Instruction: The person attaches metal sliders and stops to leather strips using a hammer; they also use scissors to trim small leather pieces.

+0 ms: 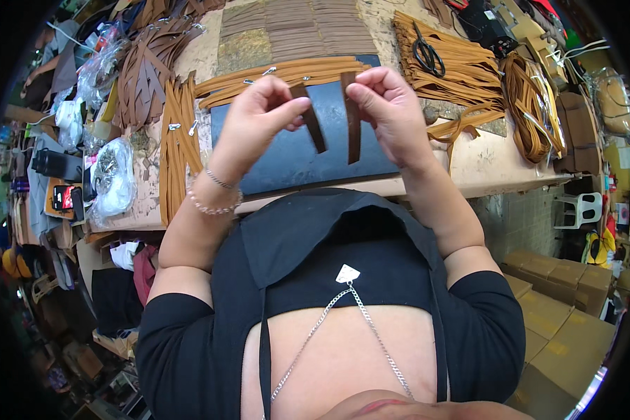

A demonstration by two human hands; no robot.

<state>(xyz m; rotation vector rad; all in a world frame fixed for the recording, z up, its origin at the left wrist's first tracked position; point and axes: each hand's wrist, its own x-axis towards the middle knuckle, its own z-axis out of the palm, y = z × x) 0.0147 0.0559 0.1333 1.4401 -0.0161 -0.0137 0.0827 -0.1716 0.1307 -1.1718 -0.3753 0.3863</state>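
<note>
My left hand (269, 115) pinches the upper end of a short dark brown strip (316, 131), which hangs down at a slant. In my right hand (393, 112) is a second brown strip (354, 133), gripped near its top between thumb and finger and hanging nearly straight. The two strips are apart, side by side above a dark blue-grey board (280, 164). Whether they are leather or zipper tape I cannot tell. Behind my hands lies a row of tan zipper strips (224, 84) with metal sliders.
More tan zipper strips (169, 168) lie at the left, beside dark brown ones (143, 84). At the right are a tan stack (448, 66) with black scissors (428, 52) on it and a coiled bundle (521, 112). Cardboard boxes (560, 329) and a white stool (579, 210) stand lower right.
</note>
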